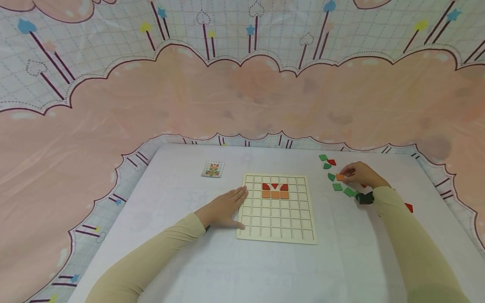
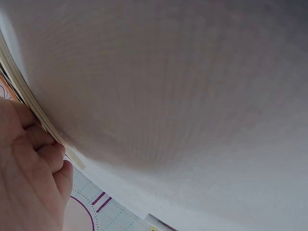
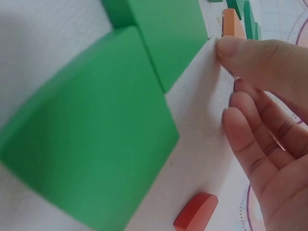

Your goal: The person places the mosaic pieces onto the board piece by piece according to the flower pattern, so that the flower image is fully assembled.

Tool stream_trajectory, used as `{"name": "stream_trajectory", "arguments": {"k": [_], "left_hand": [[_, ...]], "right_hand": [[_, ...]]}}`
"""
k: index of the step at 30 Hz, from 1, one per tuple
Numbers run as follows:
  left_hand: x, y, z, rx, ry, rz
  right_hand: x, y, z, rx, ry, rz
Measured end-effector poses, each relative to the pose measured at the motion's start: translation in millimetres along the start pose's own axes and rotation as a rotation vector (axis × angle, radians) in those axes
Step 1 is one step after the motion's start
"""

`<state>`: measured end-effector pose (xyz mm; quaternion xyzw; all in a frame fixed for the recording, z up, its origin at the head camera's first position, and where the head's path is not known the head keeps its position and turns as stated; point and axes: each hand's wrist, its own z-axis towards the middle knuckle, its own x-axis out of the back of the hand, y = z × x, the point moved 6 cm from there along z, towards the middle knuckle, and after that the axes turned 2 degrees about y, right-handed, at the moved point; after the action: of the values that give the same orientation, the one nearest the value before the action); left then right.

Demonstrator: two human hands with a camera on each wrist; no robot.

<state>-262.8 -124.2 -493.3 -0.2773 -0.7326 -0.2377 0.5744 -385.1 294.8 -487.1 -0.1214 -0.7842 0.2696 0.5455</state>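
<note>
The orange piece (image 1: 339,177) lies on the right part of the tabletop (image 1: 246,273), toward the far edge, between the thumb and bent fingers of the right hand (image 1: 360,173), which pinch it at the end nearest the wrist; whether it is lifted at all, I cannot tell. It looks like a light, stiff little block with flat faces and firm edges, so it should handle easily: best taken by two opposite sides, since the smooth top may slide under a single fingertip, and breakage seems unlikely. The left hand (image 1: 224,209) has its fingers extended and thumb spread, resting against the left edge of the grid board (image 1: 265,223), which sits around the middle of the tabletop and looks thin and rigid, best held by its rim. Counted on the board are six pieces: two curved red pieces (image 1: 266,187) with one red triangle (image 1: 274,185) between them, and three orange squares (image 1: 275,195) in the row just below. One patterned card (image 1: 213,169) lies toward the tabletop's far left corner. Loose on the right part are at least five green pieces (image 1: 337,187) and at least three red pieces (image 1: 331,162), one partly hidden by the right hand.
</note>
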Motion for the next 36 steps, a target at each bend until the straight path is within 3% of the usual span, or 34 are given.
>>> {"name": "stream_trajectory", "arguments": {"k": [6, 19, 36], "left_hand": [[-0.3, -0.1, 0.4, 0.018, -0.024, 0.01], [-0.1, -0.1, -0.4, 0.006, -0.007, 0.007], [2.6, 1.1, -1.1, 0.011, -0.005, 0.011]], "right_hand": [[0.5, -0.9, -2.6, 0.018, 0.02, -0.002], [1.5, 0.5, -0.5, 0.024, 0.026, -0.013], [-1.2, -15.9, -7.3, 0.091, 0.062, 0.004]]}}
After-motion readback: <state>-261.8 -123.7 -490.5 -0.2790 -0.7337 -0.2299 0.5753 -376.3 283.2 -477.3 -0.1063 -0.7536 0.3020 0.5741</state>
